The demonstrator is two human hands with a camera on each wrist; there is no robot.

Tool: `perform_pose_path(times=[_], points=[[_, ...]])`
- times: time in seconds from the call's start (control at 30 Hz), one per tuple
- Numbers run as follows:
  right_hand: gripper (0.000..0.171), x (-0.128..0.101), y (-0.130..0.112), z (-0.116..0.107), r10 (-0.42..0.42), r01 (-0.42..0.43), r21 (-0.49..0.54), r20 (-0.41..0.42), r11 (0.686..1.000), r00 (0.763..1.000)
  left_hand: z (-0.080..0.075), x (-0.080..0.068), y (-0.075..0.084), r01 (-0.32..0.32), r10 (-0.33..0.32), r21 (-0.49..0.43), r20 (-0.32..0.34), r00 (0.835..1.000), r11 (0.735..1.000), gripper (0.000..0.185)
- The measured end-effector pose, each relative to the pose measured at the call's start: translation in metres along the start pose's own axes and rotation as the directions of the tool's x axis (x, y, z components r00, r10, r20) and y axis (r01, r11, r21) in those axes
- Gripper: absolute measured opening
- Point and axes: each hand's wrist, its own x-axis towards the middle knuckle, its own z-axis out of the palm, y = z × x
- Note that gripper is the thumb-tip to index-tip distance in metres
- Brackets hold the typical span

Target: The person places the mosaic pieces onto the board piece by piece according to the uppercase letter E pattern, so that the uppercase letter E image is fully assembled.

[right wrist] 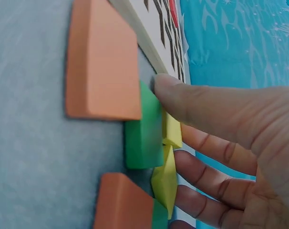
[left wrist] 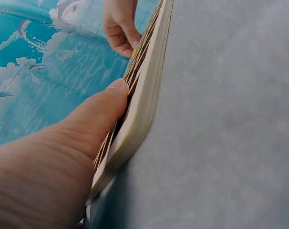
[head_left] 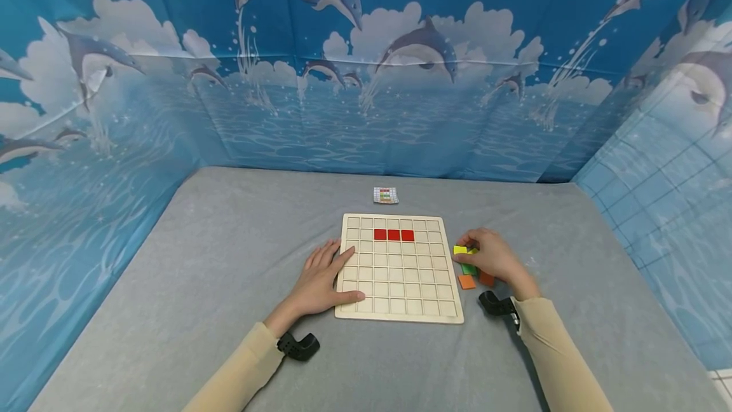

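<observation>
Right hand pinches a yellow tile just beside the wooden grid board, likely light, stiff, best held by its edges, while left hand rests flat on the board.

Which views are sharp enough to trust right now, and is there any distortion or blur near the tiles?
Head view: even light, sharp, wide-angle bending at the edges; wooden grid board and yellow tile are clear. Left wrist view: the left hand fills the frame, soft; the board is seen edge-on. Right wrist view: very close, the orange tile slightly soft, the right hand crowds the frame.
</observation>
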Motion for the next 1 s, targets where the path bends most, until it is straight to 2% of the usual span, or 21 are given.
perform_pose_path(times=[0.3, 0.7, 1.0], points=[[0.018, 0.0002, 0.0026, -0.0031, -0.016, 0.015, 0.019, 0.044, 1.0, 0.999, -0.0006, 0.0001, 0.0003, 0.007, -0.007, 0.001, -0.002, 1.0, 1.0, 0.093], [0.018, 0.0022, 0.0008, 0.0009, -0.06, 0.059, -0.03, -0.028, 0.998, 0.998, 0.0003, 0.0006, 0.0003, 0.016, -0.016, -0.006, 0.0, 1.0, 1.0, 0.093], [0.017, 0.0015, 0.0001, 0.0021, -0.073, 0.071, -0.03, -0.044, 0.997, 0.996, -0.0017, -0.0001, 0.0018, 0.011, -0.011, -0.008, 0.009, 1.0, 1.0, 0.094]])
